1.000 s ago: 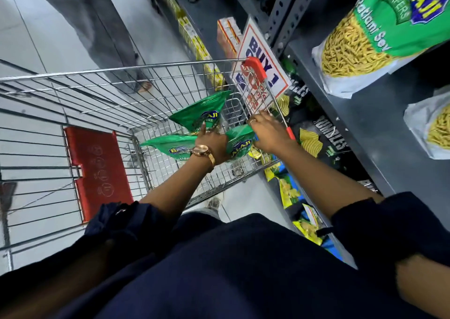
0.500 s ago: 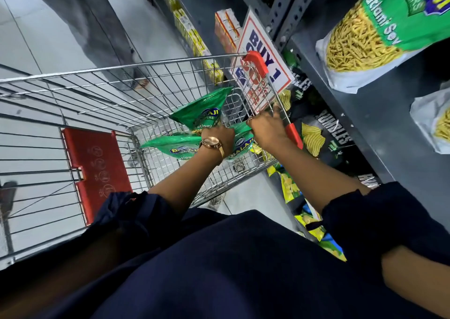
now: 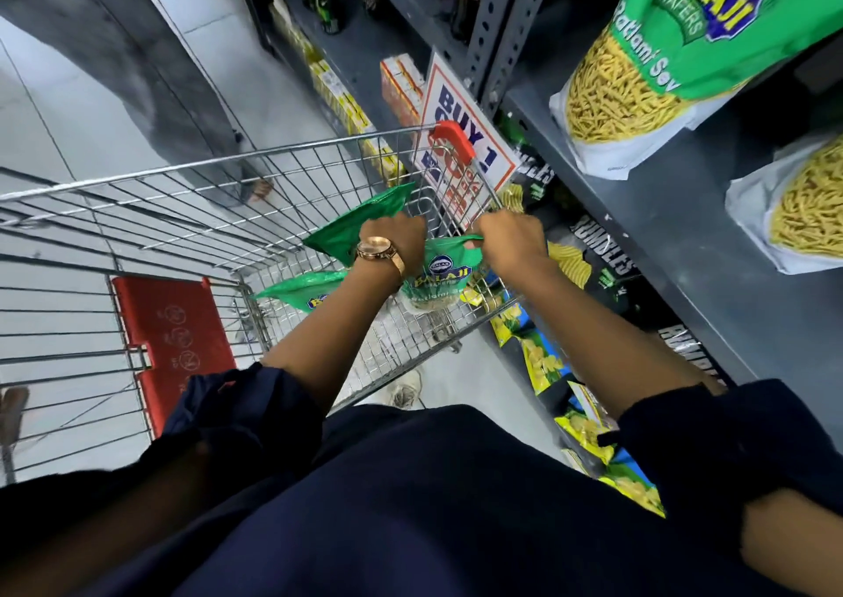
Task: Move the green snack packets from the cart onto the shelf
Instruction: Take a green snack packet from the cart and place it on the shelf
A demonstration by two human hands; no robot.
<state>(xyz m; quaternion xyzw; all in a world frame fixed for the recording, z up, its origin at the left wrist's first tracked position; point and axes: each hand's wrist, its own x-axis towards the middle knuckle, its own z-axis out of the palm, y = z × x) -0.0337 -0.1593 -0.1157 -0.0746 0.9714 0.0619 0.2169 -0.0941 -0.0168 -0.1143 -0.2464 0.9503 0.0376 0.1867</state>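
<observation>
Both hands reach into the wire cart (image 3: 191, 213) at its right side. The right hand (image 3: 511, 243) has its fingers (image 3: 474, 244) closed on the top edge of a green snack packet (image 3: 444, 272), which hangs upright inside the cart near the right wall. The left hand (image 3: 401, 243), with a watch (image 3: 378, 252) on its wrist, is curled into a fist just left of that packet; whether its fingers hold this packet or the one behind it cannot be told. A second green packet (image 3: 360, 227) lies tilted behind the left hand, and a third (image 3: 305, 293) lies flatter, nearer and to the left. On the grey shelf (image 3: 684, 213) to the right, two large packets (image 3: 657, 53) already rest, well apart from the cart.
</observation>
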